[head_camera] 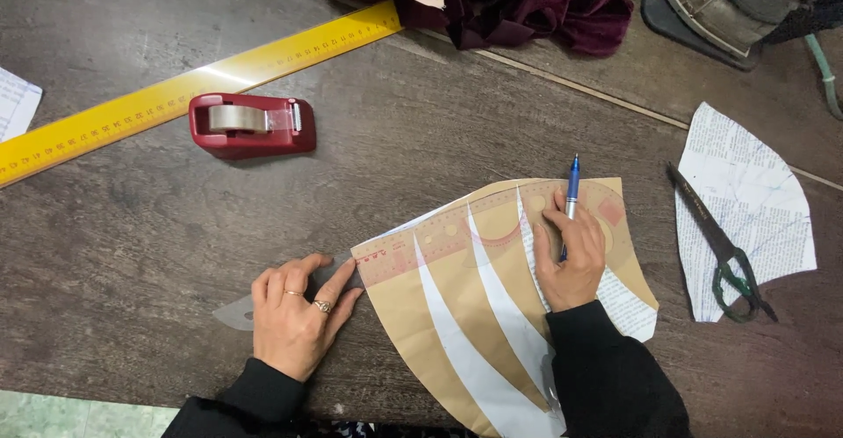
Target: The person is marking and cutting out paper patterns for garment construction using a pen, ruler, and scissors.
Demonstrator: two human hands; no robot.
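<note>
Far out to the left of the left hand, a long yellow flat ruler [198, 87] is lying slanted across the dark wooden table [132, 227]. Just past it, up from the left hand, a red tape holder with a clear tape roll [250, 125] is sitting.

The left hand [297, 315] is lying flat with its fingers spread a little. It is pressing down the near end of a clear see-through plastic curve ruler [421, 245]. It is not gripping anything, just pushing down.

The curve ruler is lying between the two hands. Its long side is running from the left hand up and across to the right hand, on top of a tan brown paper pattern piece with white strips showing through its slits [474, 315]. The paper is lying mostly under and beside the right hand, so the right hand is nearer to it.

The right hand [569, 258] is resting on the paper with its fingers curled around a blue pen [571, 194]. The pen is pointing up and away from the person, right by the far end of the ruler. I cannot tell if the tip is touching the paper.

To the right of the right hand, dark scissors with green handles [716, 245] are lying on a white printed paper piece [764, 219]. Up past both hands, a dark red velvet cloth [527, 3] is bunching up.
</note>
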